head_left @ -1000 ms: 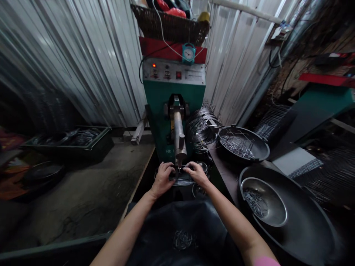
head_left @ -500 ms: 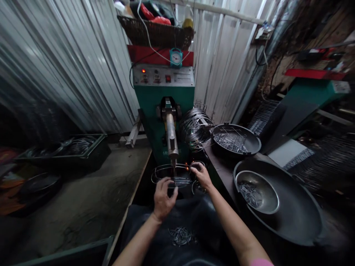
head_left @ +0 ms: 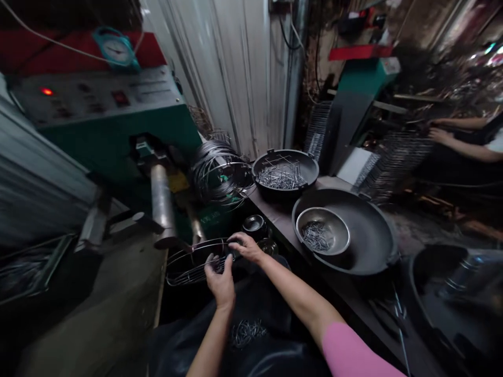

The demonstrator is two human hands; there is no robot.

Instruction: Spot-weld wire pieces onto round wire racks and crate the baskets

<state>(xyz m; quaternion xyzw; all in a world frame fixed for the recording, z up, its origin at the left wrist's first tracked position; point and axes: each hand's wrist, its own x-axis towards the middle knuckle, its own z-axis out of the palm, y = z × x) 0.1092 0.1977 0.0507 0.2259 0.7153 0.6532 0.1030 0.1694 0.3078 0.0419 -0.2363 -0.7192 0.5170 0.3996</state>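
An oval wire basket (head_left: 184, 278) with thin parallel wires sits beneath the metal arm (head_left: 162, 201) of a green machine (head_left: 118, 131), near its electrode tip. My right hand (head_left: 248, 248) pinches the far right part of the basket's rim between thumb and fingers. My left hand (head_left: 221, 285) is at the basket's near side, thumb and fingers apart; its fingertips are close to the wires, and whether they touch is unclear. Below my hands, a small heap of short bent wires (head_left: 248, 333) lies on the dark apron (head_left: 275, 309) over my lap.
Right of the machine hangs a coil of wire rings (head_left: 220, 175). A black pan (head_left: 285, 152) holds wire pieces. A steel bowl (head_left: 341, 230) of short wires stands inside a wide pan (head_left: 371, 246). Another person's hands (head_left: 442, 133) are at stacked wire racks (head_left: 396, 159).
The view has swung right, shifting the machine leftward and revealing another person. Orange sparks near my right hand have gone. My left hand has come closer to my right.
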